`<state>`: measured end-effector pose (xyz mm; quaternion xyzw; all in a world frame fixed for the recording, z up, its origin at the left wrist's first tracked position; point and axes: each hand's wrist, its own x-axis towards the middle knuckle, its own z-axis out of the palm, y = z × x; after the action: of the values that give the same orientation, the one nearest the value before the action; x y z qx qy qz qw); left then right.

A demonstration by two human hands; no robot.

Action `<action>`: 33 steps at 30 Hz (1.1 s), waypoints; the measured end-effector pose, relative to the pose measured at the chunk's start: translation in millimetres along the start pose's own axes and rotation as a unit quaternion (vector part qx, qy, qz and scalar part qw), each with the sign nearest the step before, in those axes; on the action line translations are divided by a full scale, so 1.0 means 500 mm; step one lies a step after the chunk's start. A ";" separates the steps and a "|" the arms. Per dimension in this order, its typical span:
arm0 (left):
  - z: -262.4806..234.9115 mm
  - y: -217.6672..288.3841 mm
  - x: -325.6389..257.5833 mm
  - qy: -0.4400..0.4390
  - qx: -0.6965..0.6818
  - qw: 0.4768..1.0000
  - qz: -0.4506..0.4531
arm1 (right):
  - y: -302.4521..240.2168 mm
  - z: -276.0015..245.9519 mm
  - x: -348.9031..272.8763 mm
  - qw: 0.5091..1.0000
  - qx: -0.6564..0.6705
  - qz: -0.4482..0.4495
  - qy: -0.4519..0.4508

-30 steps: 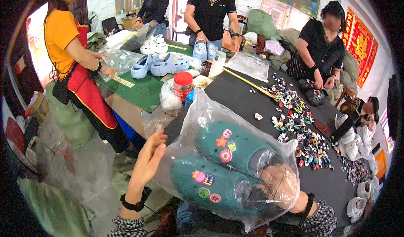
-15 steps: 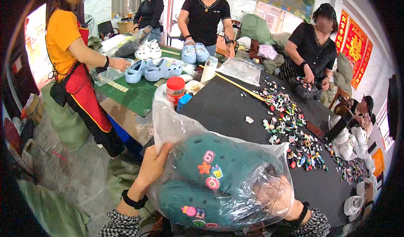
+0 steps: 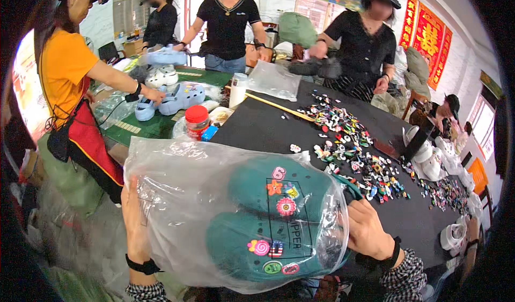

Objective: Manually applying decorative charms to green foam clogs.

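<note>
A pair of dark green clogs (image 3: 252, 194) with colourful charms lies inside a clear plastic bag (image 3: 177, 189) in front of me. My left hand (image 3: 134, 211) grips the bag's left side, its fingers partly behind the film. At the right, by the bag's open mouth, the fingers of my right hand (image 3: 367, 229) are curled closed at the rim. A dark green heel strap (image 3: 348, 186) sticks out beside that hand; whether the fingers also hold part of a clog is hidden.
Piles of small charms (image 3: 343, 130) cover the black tabletop (image 3: 263, 130) to the right. A yellow stick (image 3: 279, 108), a red-lidded jar (image 3: 197, 120) and a white bottle (image 3: 237, 90) stand or lie beyond the bag. Co-workers surround the tables; one person's hand (image 3: 155, 95) touches light-blue clogs (image 3: 182, 98).
My right hand has come out from under the film to the bag's mouth. The bag is stretched further left with my left hand. A co-worker has lifted light-blue clogs away to the left.
</note>
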<state>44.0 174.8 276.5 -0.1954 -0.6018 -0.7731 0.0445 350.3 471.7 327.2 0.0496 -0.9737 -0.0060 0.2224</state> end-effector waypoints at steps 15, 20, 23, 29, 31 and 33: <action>-0.039 -0.067 -0.052 -0.179 0.008 0.974 -0.139 | 0.023 0.028 0.003 0.997 0.015 0.067 -0.043; -0.076 -0.088 0.024 -0.127 -0.070 0.979 -0.144 | 0.047 0.011 0.004 0.995 0.049 0.028 -0.079; -0.129 -0.136 0.043 -0.130 -0.043 0.978 -0.155 | 0.064 0.003 -0.004 0.990 0.068 -0.028 -0.120; -0.158 -0.155 0.019 -0.148 0.030 0.967 -0.203 | 0.057 -0.022 -0.014 0.993 -0.018 -0.088 -0.080; -0.092 -0.099 0.013 -0.220 0.047 0.956 -0.187 | 0.048 -0.022 -0.016 0.988 -0.077 -0.126 -0.036; -0.058 -0.084 0.014 -0.198 -0.108 0.957 -0.182 | 0.035 -0.036 -0.015 0.985 -0.090 -0.138 -0.042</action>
<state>17.7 159.9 234.6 -0.2350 -0.5372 -0.7741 -0.2385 363.0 490.0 340.6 0.1633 -0.9615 -0.1261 0.1817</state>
